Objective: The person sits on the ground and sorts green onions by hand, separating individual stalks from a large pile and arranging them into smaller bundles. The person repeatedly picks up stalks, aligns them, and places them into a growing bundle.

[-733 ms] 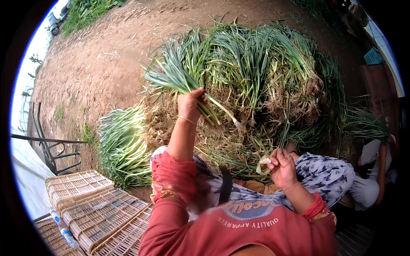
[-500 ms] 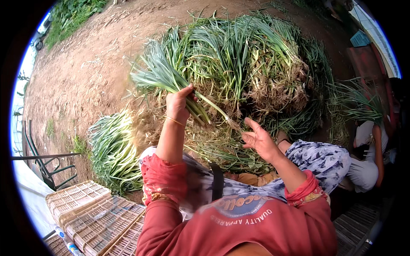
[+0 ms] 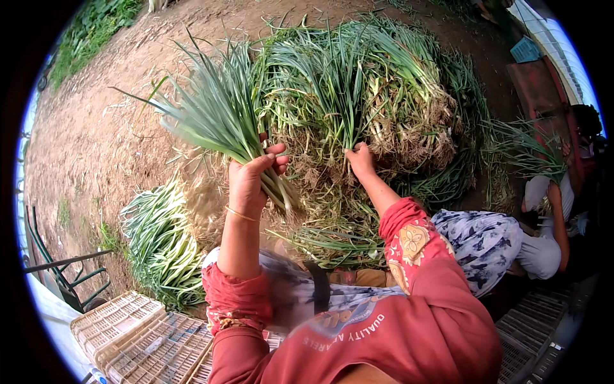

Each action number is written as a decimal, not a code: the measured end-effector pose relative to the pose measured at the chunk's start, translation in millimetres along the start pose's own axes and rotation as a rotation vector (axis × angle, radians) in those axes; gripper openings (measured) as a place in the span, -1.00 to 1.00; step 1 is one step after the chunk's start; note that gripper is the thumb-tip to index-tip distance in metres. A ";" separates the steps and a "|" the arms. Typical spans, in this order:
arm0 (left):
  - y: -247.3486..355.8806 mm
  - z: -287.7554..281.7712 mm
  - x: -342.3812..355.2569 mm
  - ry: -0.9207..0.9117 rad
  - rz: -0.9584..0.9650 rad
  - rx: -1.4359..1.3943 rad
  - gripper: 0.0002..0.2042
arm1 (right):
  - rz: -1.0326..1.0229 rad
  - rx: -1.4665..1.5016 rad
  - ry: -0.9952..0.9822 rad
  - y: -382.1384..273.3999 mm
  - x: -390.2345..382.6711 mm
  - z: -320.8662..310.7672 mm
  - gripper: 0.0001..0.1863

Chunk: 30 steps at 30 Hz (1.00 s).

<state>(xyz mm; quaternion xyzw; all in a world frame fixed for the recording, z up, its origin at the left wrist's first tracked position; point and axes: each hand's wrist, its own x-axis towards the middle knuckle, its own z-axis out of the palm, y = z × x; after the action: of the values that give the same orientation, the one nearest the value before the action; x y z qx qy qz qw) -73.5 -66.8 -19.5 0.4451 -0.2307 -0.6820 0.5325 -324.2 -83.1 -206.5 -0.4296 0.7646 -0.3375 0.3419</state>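
Observation:
My left hand (image 3: 251, 181) is closed round a bunch of long green allium stalks (image 3: 214, 112), leaves fanned toward the upper left, pale root ends below my fingers. My right hand (image 3: 359, 157) reaches into a large heap of similar plants (image 3: 409, 73) with dry, tangled roots, its fingers closed on upright stalks there. At lower left lies a separate pile of paler, tidier stalks (image 3: 157, 233), beside straw-like litter. My legs in patterned cloth (image 3: 473, 246) are bent beneath my arms.
A co-worker's arm (image 3: 558, 227) and some greens (image 3: 531, 153) are at the right. Stacked plastic crates (image 3: 125, 323) stand at lower left near a metal frame (image 3: 73, 281). A blue crate (image 3: 526, 50) sits beyond a red surface (image 3: 534, 89). Dirt ground (image 3: 89, 147) surrounds the heap.
My right hand has moved up and forward from near my lap onto the heap's stalks. My left hand has shifted left and slightly down, and its bunch's leaves now spread more upright.

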 end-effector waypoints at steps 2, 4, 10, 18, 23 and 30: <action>-0.6 -4.1 4.4 0.004 -0.053 0.011 -0.67 | 0.050 -0.132 -0.063 -2.2 7.1 0.6 -0.77; 3.3 -12.5 4.2 0.037 -0.078 0.036 -0.69 | 0.034 -0.227 -0.056 -45.5 -7.2 -9.0 -0.79; -19.0 8.6 1.7 -0.019 -0.221 0.104 -0.82 | -0.071 0.545 -0.265 -70.0 -65.6 -30.5 -0.83; -50.9 17.2 -4.5 -0.152 -0.120 0.271 -0.87 | -0.251 0.364 -0.287 -84.2 -134.7 -26.2 -0.81; -57.6 12.1 -8.4 -0.135 -0.134 0.197 -0.85 | 0.117 0.906 -0.482 -93.3 -128.7 -32.1 -0.87; -60.5 -2.3 4.9 0.044 -0.266 -0.029 -0.95 | -0.204 0.836 -0.475 -90.1 -176.5 -73.7 -0.96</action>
<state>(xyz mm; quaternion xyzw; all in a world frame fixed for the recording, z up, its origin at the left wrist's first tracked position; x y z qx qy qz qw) -103.3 -51.2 -70.1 0.4789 -0.1483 -0.7399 0.4486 -275.6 53.6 -52.8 -0.3934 0.4187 -0.5401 0.6151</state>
